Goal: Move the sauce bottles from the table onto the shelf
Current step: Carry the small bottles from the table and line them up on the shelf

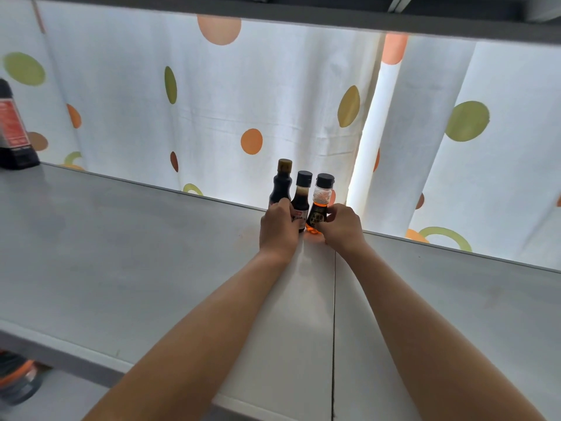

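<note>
Fingers first: left hand [278, 224] curled round the middle bottle [301, 202], right hand [342, 223] pinching the amber bottle [318, 208]. Third, dark bottle [280, 185] tucked just behind the left knuckles, touching its neighbour. All three upright, long axes vertical, huddled at the back edge of the shelf [121, 253], straight ahead of both hands. Dark sauce in two, amber liquid in one. Looks like only letting go left, gently, no tipping. Bigger bottle [13, 132] far left.
</note>
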